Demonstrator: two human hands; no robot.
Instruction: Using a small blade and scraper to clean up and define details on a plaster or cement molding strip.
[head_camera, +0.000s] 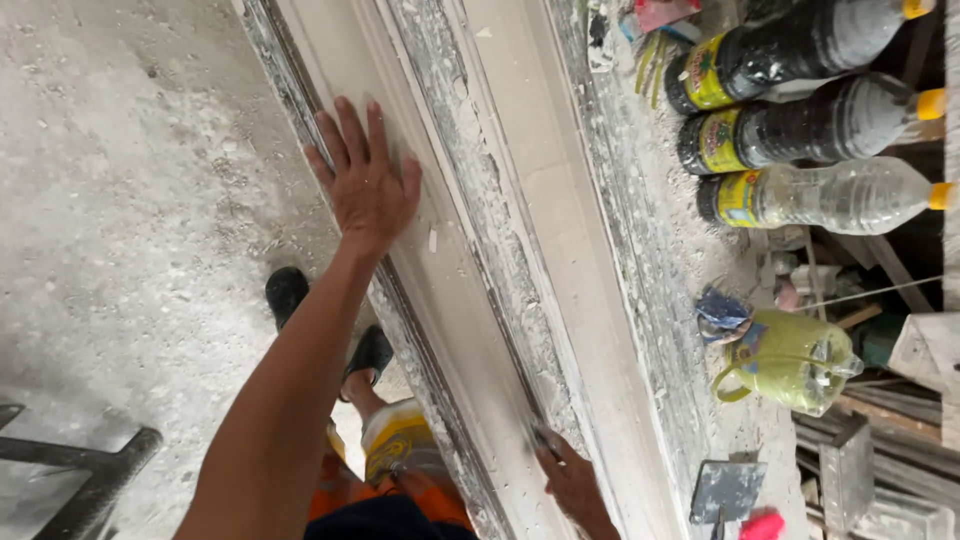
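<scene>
My left hand (365, 180) lies flat with fingers spread on the left strip of a long white plaster moulding (545, 200) that runs along a workbench away from me. My right hand (568, 478) rests on the moulding close to my body, thumb and fingers pressed to a ridge of the profile; I cannot tell whether it holds a small tool. The moulding's surface is dusty and caked with dried plaster along its ribs.
Three plastic bottles (800, 125) lie on their sides at the upper right. A yellowish plastic jug (795, 360), a metal trowel (725, 490) and a pink object (762, 525) sit to the right. Below are the dusty concrete floor (120, 200), my sandalled feet (330, 320) and a black metal frame (90, 470).
</scene>
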